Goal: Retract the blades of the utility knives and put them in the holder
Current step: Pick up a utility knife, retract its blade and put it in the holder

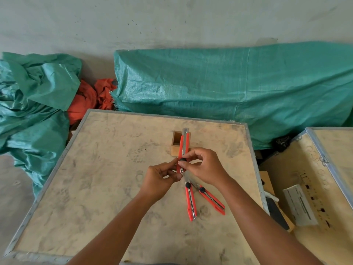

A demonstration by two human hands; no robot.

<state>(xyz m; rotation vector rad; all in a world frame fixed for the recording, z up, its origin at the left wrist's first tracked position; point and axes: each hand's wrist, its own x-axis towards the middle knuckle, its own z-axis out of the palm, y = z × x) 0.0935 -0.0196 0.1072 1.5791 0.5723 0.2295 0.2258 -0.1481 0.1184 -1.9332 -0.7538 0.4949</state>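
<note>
I am steadying the held utility knife (183, 150) | left hand (162, 178) pinching its butt, right hand (206, 165) fingers closing on black lock knob (183, 160) | light, stiff, slick plastic; wooden holder (176, 143) near crate top (95, 169) far edge.

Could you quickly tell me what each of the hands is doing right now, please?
Left hand: closed on the lower end of the raised knife.
Right hand: closed on the same knife, fingertips at its black knob.

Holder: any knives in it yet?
No, the wooden holder looks empty; one knife is in both hands, two others lie on the table.
</note>
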